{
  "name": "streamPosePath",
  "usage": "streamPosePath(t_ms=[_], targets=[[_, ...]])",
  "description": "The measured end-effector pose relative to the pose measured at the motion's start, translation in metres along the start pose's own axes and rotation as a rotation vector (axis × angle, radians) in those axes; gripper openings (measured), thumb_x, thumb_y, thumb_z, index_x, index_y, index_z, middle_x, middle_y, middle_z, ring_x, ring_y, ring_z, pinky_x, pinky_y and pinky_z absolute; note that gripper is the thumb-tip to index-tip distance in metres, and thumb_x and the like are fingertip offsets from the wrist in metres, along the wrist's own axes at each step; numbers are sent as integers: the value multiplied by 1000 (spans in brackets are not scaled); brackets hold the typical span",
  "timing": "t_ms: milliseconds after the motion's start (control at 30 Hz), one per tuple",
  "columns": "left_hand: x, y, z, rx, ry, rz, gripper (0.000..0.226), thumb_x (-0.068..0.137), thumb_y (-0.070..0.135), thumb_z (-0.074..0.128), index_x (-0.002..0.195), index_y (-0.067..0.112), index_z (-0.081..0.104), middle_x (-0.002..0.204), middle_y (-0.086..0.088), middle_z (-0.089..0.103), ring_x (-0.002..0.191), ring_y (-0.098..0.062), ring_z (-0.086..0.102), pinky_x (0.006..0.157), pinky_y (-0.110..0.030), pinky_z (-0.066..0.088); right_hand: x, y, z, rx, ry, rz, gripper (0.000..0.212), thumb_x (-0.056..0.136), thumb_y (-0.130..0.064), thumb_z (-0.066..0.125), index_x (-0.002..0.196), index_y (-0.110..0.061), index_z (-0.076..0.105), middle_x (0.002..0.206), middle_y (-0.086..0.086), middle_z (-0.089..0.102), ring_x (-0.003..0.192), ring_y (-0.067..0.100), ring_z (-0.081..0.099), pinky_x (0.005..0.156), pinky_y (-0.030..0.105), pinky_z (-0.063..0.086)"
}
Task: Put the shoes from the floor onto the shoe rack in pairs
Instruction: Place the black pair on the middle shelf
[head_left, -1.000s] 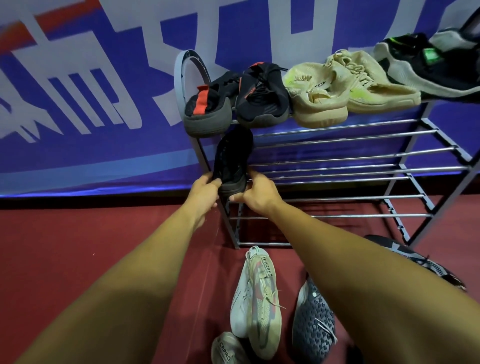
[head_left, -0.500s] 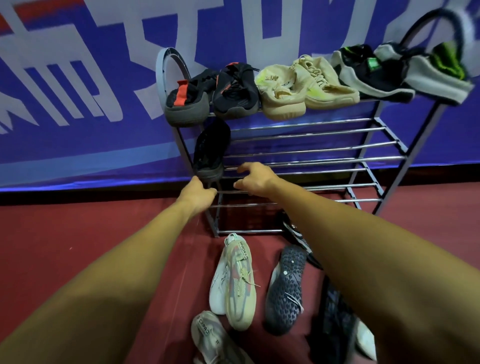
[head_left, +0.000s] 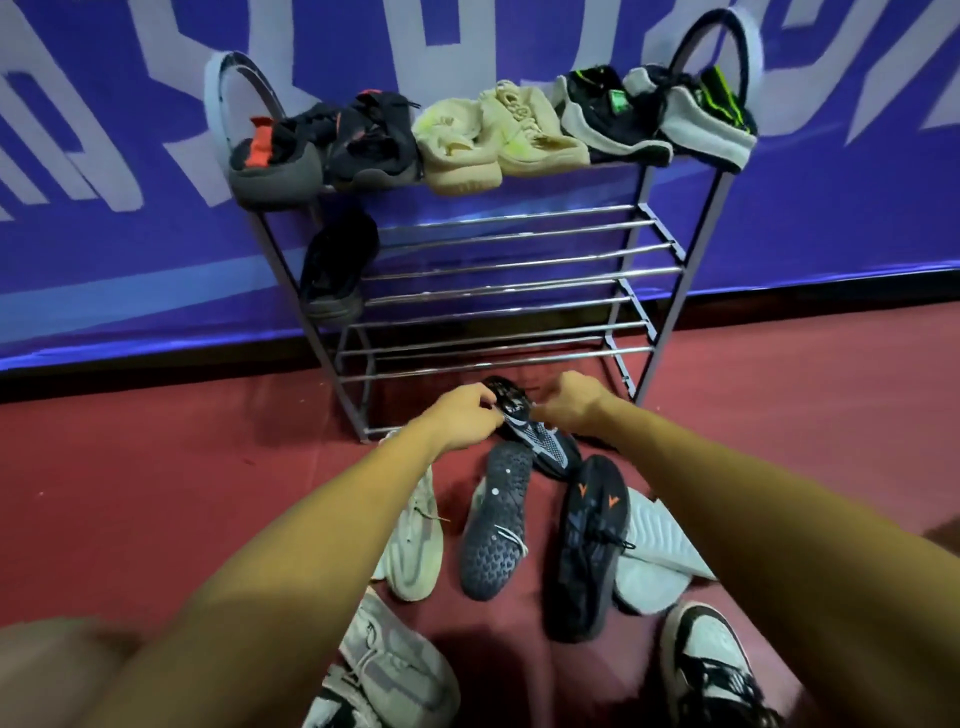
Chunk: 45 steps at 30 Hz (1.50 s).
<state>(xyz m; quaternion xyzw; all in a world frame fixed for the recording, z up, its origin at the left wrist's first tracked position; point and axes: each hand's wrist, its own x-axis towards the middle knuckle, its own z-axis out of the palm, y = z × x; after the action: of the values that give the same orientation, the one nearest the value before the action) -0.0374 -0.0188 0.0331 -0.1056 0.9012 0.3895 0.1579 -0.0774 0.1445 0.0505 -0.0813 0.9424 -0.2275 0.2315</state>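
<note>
I see my left hand (head_left: 462, 418) and right hand (head_left: 571, 406) have dropped from the shelf to the floor, both curled round the dark knit sneaker (head_left: 543, 441) just before the shoe rack (head_left: 519, 273), its heel hidden by fingers; the black shoe (head_left: 337, 265) stays on the 2nd shelf, at left.

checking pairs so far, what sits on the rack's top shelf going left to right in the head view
black-and-red pair → beige pair → black-and-green pair with grey soles
</note>
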Motion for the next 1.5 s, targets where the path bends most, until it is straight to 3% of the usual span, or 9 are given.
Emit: streamPosePath(t_ms=[167,233,433,667,867,1000,1200,1333,1500], targets=[[7,-12,58,349,-179,57,39,92,26,59,130,16,56,122,-9,65,114,-28,59,89,-26,43,-17,44,23,-73,-67,28,18,90,-30,62,98,-14,65,104,11,66,98,29,63,76,29,47],[8,-16,73,415,-243,59,43,93,29,57,134,18,53,124,-8,64,116,-28,58,91,-25,42,-16,66,37,-72,-99,58,13,89,-31,60,88,-18,62,97,9,63,96,29,65,72,28,46],[15,-50,129,495,-353,-19,48,92,30,55,138,20,49,134,-14,58,123,-31,53,99,-28,42,-7,111,81,-290,-230,122,46,87,-39,57,126,-16,60,128,14,62,115,33,61,89,35,50],[30,-68,171,514,-457,-26,48,91,27,52,138,22,44,137,-14,55,124,-33,53,103,-37,44,0,138,120,-237,-379,168,52,82,-32,57,133,-21,53,130,12,61,114,32,62,94,37,53],[47,-66,198,487,-515,-60,53,94,25,52,145,19,36,134,-15,56,123,-34,53,99,-35,44,9,159,135,-111,-318,248,52,89,-26,53,139,-24,40,131,15,59,117,34,59,97,39,50],[50,-59,214,443,-510,-138,61,92,17,52,146,8,24,138,-23,50,124,-39,51,102,-42,43,14,161,144,-129,-293,314,56,92,-26,50,145,-27,32,130,11,59,118,32,60,94,40,49],[50,-60,210,295,-507,-219,65,80,10,49,141,12,23,131,-28,54,120,-43,54,97,-46,46,11,161,140,-87,-166,307,37,90,-25,52,126,-16,58,123,12,65,111,32,64,88,37,52],[39,-56,189,278,-388,-176,47,84,10,58,125,14,37,116,-22,62,111,-38,60,81,-36,46,5,146,120,-58,-139,246,40,85,-25,55,123,-16,61,121,14,66,110,34,64,89,36,53],[21,-38,140,252,-266,-130,49,84,18,66,127,18,43,113,-12,64,108,-29,62,82,-29,47,-3,113,82,-1,-121,141,33,82,-28,60,114,-20,65,118,9,68,109,31,63,86,30,49]])
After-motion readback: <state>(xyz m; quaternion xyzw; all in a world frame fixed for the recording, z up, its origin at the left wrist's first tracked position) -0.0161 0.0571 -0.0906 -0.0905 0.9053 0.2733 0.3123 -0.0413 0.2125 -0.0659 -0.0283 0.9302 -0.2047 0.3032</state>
